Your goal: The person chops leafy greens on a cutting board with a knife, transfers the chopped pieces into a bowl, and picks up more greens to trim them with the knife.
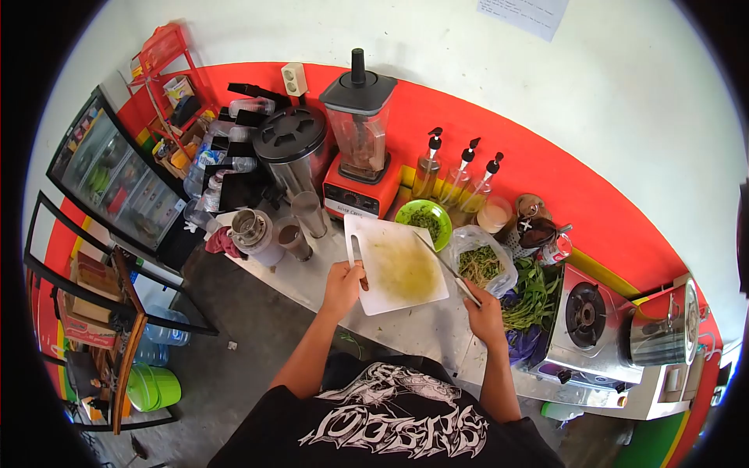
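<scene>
A white cutting board (406,261), stained yellow-green in the middle, is gripped at its left edge near the handle slot by my left hand (342,290). My right hand (485,313) is closed round the handle of a knife (442,264), whose blade points up and left over the board's right side. Just beyond the board's far edge stands a bright green bowl (445,229) holding chopped greens (424,220). Right of the knife, a clear plastic bag (505,274) contains green stems (480,264). Whether the board rests on the counter or is lifted, I cannot tell.
Leafy greens (532,300) lie beside the gas stove (589,327), with a steel pot (663,331) farther right. A red blender (361,187), several pump bottles (426,173) and tall cups (293,240) stand along the steel counter (331,292).
</scene>
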### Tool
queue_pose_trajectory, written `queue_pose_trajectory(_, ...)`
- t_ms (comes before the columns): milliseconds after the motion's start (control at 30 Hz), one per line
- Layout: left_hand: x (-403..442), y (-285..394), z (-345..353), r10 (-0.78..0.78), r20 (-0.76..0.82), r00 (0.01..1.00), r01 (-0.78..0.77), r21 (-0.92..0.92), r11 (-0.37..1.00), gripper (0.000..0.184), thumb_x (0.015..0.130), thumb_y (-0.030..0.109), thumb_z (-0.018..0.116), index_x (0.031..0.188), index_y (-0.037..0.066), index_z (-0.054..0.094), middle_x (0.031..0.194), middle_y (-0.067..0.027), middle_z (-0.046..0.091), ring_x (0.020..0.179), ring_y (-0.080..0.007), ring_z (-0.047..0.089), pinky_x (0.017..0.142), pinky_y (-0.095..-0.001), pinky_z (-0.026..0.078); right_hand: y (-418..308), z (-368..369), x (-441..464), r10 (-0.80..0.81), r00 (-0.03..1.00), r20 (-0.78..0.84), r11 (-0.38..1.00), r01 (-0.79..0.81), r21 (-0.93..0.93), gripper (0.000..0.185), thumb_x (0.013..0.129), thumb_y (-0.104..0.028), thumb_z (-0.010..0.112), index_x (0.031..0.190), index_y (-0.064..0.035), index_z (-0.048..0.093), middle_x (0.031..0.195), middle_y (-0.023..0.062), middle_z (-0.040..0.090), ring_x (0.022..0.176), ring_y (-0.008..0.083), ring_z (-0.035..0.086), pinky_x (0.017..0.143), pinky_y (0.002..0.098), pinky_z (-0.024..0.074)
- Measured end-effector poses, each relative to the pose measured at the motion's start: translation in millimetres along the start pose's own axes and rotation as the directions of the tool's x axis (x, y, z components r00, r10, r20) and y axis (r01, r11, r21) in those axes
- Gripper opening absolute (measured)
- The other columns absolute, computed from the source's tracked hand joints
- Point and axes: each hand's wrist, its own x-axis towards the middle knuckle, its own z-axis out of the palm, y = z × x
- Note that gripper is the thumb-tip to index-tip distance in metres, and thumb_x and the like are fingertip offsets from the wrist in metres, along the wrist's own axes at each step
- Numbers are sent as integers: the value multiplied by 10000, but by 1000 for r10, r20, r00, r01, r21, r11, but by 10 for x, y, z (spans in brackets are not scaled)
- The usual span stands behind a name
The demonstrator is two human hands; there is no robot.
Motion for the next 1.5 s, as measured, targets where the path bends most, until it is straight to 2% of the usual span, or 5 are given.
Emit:
queue_pose_trajectory(300,181,251,-182,91,197,976,-124,164,979,251,912,104,502,733,-39,603,639,-72,607,573,-151,592,554,-295,461,-70,95,524,6,1000,30,998,-4,-65,405,897,-70,642,1299,-27,635,1214,206,689,1102,289,672,963,352,483)
queue_pose_trajectory(500,372,245,-479,52,322,945,-99,132,986,238,913,112,517,740,-30,596,645,-78,621,586,-149,588,587,-293,446,29,312,423,71,981,-179,990,-92,-111,371,911,-124,650,1263,-8,650,1151,228,702,1082,369,674,950,392,494)
queue_pose_trajectory(933,493,-154,-694,-277,707,651,355,40,934,281,942,202,551,1032,-35,672,846,-75,666,819,-161,622,756,-303,467,-231,1127,-939,327,843,-428,938,-343,42,415,1010,-137,565,1395,14,536,1332,206,627,1238,316,594,1050,362,428)
queue_pose_trajectory(1233,624,-520,-919,-364,767,528,401,153,903,228,921,197,550,898,10,678,807,-59,671,772,-145,632,735,-294,496,-368,1600,-1494,303,802,-515,920,-387,-62,374,977,-97,584,1340,-5,570,1122,228,653,1028,413,621,903,412,486)
queue_pose_trajectory(1500,620,-1012,-1019,-471,646,601,388,280,878,306,951,150,543,1203,-3,623,880,-28,642,822,-126,610,764,-288,499,-157,2034,-1513,442,710,-547,839,-543,-26,482,898,-141,662,1360,-64,551,1111,228,641,1055,436,597,883,478,493)
